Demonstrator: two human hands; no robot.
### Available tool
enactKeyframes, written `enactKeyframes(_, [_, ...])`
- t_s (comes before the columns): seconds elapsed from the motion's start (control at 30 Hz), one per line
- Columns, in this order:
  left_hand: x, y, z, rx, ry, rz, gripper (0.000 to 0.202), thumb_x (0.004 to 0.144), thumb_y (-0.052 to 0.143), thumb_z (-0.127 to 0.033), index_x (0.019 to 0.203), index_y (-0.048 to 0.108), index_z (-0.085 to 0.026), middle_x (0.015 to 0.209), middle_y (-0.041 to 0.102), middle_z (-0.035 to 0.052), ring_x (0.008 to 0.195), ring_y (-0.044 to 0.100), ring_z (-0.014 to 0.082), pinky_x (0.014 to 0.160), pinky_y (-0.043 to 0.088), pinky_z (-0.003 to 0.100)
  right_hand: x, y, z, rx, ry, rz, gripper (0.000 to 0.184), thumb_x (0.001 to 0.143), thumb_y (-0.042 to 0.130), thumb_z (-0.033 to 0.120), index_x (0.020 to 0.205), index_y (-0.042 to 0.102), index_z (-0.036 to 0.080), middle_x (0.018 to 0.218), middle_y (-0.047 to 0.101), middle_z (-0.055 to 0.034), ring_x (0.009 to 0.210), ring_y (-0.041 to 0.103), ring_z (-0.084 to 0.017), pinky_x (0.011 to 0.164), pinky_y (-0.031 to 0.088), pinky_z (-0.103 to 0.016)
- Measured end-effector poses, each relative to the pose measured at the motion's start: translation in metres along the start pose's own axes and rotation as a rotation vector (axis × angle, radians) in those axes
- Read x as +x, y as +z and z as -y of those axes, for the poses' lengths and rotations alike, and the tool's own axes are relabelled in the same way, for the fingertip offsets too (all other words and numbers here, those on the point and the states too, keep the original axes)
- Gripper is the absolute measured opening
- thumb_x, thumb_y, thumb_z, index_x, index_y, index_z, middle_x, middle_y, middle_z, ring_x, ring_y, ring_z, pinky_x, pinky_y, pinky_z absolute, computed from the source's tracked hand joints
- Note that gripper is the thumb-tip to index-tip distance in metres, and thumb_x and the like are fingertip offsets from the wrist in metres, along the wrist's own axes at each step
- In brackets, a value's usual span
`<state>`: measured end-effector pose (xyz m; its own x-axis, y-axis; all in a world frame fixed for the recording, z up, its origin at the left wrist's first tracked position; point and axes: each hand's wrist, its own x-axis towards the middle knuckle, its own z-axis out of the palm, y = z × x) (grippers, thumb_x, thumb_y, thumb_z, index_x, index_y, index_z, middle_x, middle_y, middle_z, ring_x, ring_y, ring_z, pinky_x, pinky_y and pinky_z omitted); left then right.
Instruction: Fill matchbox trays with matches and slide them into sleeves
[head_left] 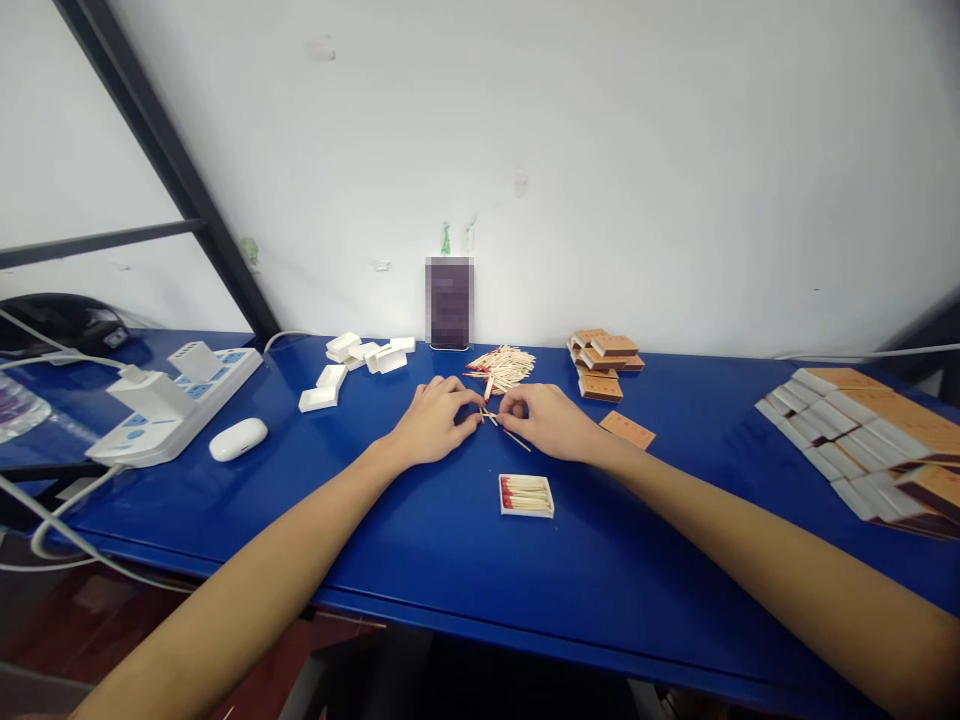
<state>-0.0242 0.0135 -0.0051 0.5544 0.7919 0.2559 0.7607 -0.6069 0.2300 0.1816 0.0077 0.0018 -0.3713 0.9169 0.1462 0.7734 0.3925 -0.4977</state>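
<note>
My left hand (439, 418) and my right hand (546, 418) rest on the blue table (420, 540), fingers curled and pinching a few red-tipped matches (504, 430) between them. Just beyond lies a loose pile of matches (504, 366). In front of my hands sits an open white tray (526, 495) filled with matches. A flat orange matchbox sleeve (627, 430) lies right of my right hand.
Empty white trays (360, 362) lie back left, a stack of orange sleeves (604, 362) back right, rows of finished boxes (870, 435) far right. A power strip (176, 400) and white earbud case (238, 439) sit at the left. A dark object (449, 302) leans on the wall.
</note>
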Motion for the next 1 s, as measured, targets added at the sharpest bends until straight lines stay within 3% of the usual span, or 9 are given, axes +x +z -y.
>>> enactKeyframes(0.43, [0.0,0.0,-0.001,0.006,-0.005,-0.021,0.023,0.093,0.053,-0.032,0.11,0.067,-0.023,0.105,0.06,0.0052,0.1,0.051,0.0236,0.086,0.038,0.04,-0.042,-0.007,-0.017,-0.067,0.039,-0.118,0.015,0.086,0.056,0.027,0.077,0.065,0.02,0.073,0.064,-0.0018,0.067,0.056,-0.016,0.06,0.039,-0.029])
enactKeyframes(0.7, [0.0,-0.001,-0.005,0.008,0.013,-0.046,0.011,0.089,0.058,-0.029,0.089,0.065,-0.02,0.096,0.062,0.0027,0.094,0.051,0.0213,0.084,0.036,0.037,-0.049,-0.002,-0.014,0.027,0.024,-0.152,0.016,0.088,0.055,0.028,0.077,0.063,0.02,0.07,0.063,-0.0002,0.062,0.053,-0.014,0.058,0.037,-0.028])
enactKeyframes(1.0, [0.001,-0.003,-0.009,0.0,0.032,-0.037,0.016,0.089,0.058,-0.032,0.085,0.064,-0.019,0.094,0.062,0.0032,0.091,0.051,0.0208,0.083,0.038,0.037,-0.052,-0.002,-0.014,-0.044,0.014,-0.16,0.015,0.087,0.054,0.024,0.072,0.056,0.02,0.068,0.059,0.0001,0.061,0.05,-0.014,0.056,0.032,-0.028])
